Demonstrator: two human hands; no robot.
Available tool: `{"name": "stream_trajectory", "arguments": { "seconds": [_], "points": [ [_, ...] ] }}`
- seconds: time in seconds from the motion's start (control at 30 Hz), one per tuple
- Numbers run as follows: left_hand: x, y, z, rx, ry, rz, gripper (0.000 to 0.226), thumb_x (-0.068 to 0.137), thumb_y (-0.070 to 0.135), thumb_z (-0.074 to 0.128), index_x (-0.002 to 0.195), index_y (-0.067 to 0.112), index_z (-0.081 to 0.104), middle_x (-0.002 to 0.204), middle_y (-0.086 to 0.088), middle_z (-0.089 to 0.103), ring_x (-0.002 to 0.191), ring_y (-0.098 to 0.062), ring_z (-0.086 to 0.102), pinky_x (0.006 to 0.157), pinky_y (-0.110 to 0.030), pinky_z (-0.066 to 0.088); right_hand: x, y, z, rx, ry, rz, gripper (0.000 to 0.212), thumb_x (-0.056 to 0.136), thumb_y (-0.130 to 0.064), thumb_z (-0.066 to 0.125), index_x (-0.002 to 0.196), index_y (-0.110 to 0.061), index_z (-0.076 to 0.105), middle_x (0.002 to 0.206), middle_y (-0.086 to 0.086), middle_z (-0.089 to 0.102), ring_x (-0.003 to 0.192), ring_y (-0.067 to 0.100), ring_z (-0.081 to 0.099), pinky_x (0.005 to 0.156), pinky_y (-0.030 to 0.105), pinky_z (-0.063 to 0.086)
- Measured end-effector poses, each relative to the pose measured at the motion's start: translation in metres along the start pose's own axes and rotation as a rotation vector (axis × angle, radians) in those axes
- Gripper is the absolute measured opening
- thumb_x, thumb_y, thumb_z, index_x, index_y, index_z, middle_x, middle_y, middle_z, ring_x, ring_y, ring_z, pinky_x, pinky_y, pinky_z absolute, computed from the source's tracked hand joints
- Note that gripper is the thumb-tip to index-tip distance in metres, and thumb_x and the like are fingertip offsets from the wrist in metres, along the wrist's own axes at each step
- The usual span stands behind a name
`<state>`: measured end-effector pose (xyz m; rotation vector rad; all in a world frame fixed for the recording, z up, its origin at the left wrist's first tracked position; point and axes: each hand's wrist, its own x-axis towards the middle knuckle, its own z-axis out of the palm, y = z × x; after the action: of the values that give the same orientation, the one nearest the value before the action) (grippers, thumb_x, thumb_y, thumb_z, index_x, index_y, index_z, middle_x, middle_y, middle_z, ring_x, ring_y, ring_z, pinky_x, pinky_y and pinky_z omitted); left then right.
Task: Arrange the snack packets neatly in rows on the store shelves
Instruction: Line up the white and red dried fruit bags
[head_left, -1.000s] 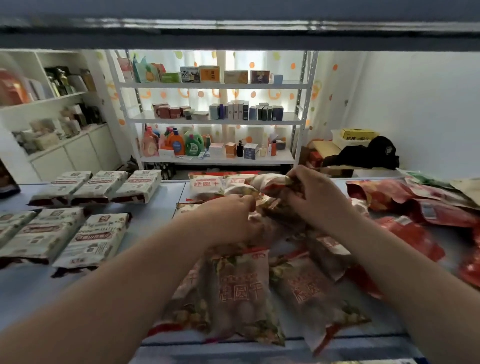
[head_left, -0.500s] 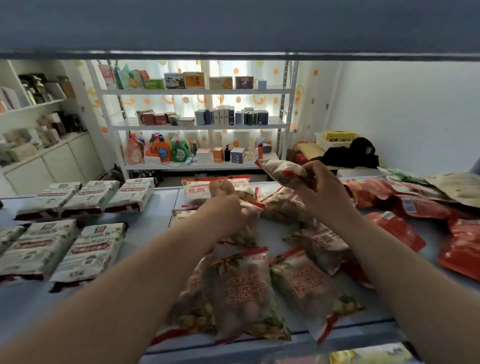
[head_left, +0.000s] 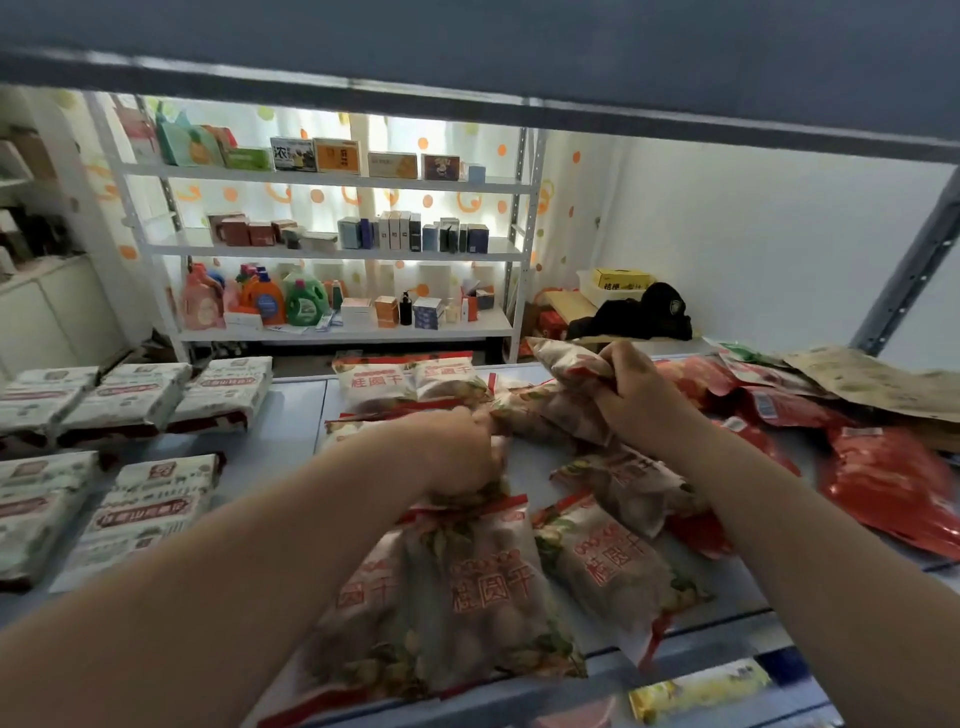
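Both hands are in the snack packets heaped mid-shelf. Right hand has its fingers curled round a raised packet, tilted up off the heap. Left hand is knuckles-up with fingers curled, gripping the end of the middle packet between the hands. Two packets lie side by side at the back. White packets sit in rows on the left, red packets loose on the right.

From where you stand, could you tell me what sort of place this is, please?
Probably a small shop: snack packets lie on a blue-grey shelf, and a white rack behind holds detergent bottles and small boxes.
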<state>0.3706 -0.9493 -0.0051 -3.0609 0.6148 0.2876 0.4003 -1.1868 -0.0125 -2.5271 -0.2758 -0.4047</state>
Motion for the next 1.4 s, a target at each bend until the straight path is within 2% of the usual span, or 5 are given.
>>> {"name": "stream_trajectory", "arguments": {
  "seconds": [0.17,0.47,0.73,1.0,1.4],
  "points": [
    [0.044,-0.004,-0.022,0.262,0.359,0.071,0.069,0.086,0.054,0.056,0.135,0.008,0.041,0.128,-0.014,0.047,0.119,-0.030,0.043,0.101,-0.040,0.041,0.010,-0.006,-0.011,0.021,0.047,-0.120,0.019,0.096,-0.037,0.051,0.103,-0.022,0.042,0.103,0.001,0.048,0.087,0.016,0.051,0.073,0.028,0.042],
    [0.096,0.002,-0.027,0.157,0.096,0.190,0.066,0.079,0.047,0.068,0.137,0.023,0.048,0.129,-0.002,0.054,0.110,-0.018,0.052,0.098,-0.029,0.042,0.009,0.003,0.009,-0.253,-0.195,-0.219,0.072,0.073,-0.063,0.069,0.119,-0.032,0.023,0.121,0.001,0.027,0.086,0.017,0.047,0.067,0.027,0.039],
    [0.107,-0.002,-0.046,0.007,0.086,0.213,0.080,0.070,0.038,0.083,0.140,0.025,0.046,0.128,0.007,0.054,0.108,-0.013,0.052,0.095,-0.027,0.042,0.017,0.017,-0.012,0.200,-0.039,-0.095,0.044,0.072,-0.047,0.072,0.096,-0.033,0.038,0.104,-0.008,0.043,0.083,0.005,0.049,0.053,0.014,0.042],
    [0.129,-0.012,-0.041,-0.339,0.294,-0.138,0.067,0.067,0.057,0.075,0.117,0.028,0.040,0.105,-0.001,0.054,0.075,-0.013,0.063,0.057,-0.029,0.058,0.011,0.021,-0.042,0.273,0.133,-0.074,0.043,0.075,-0.041,0.070,0.102,-0.027,0.040,0.105,-0.005,0.048,0.085,0.004,0.050,0.057,0.017,0.035],
    [0.144,0.001,-0.019,-0.163,0.067,-0.191,0.059,0.089,0.051,0.052,0.136,0.019,0.037,0.131,-0.010,0.042,0.116,-0.032,0.045,0.101,-0.047,0.041,0.006,0.021,-0.016,0.151,0.014,-0.190,0.040,0.070,-0.053,0.067,0.090,-0.037,0.036,0.099,-0.018,0.039,0.081,-0.004,0.045,0.057,0.012,0.033]
  ]
}}
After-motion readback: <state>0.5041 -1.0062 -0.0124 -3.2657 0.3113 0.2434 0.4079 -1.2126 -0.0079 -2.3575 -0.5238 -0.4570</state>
